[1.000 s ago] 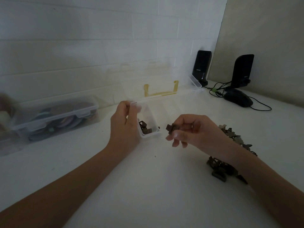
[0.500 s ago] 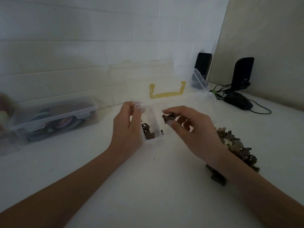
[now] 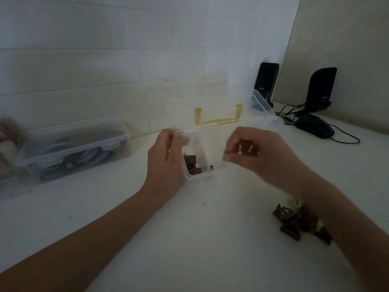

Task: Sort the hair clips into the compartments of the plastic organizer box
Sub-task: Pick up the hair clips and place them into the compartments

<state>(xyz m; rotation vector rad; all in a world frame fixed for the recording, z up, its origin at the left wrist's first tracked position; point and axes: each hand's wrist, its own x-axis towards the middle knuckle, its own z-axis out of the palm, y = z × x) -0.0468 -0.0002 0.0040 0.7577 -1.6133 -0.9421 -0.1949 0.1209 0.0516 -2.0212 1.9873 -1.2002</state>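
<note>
The clear plastic organizer box stands open on the white table, its lid with a yellow handle leaning back against the wall. My left hand grips the box's left end. Brown hair clips lie in the leftmost compartment, and one small dark clip sits just right of the divider. My right hand hovers over the compartments further right, fingers curled, with dark brown clips showing inside them. A pile of brown hair clips lies on the table under my right forearm.
A shut clear container with colourful round items stands at the left against the wall. Two black speakers, a black mouse and cables sit at the back right. The tiled wall is close behind the box.
My right hand has moved from beside the box's front up over its compartments with brown clips. My left hand has kept its grip on the box's left end.
</note>
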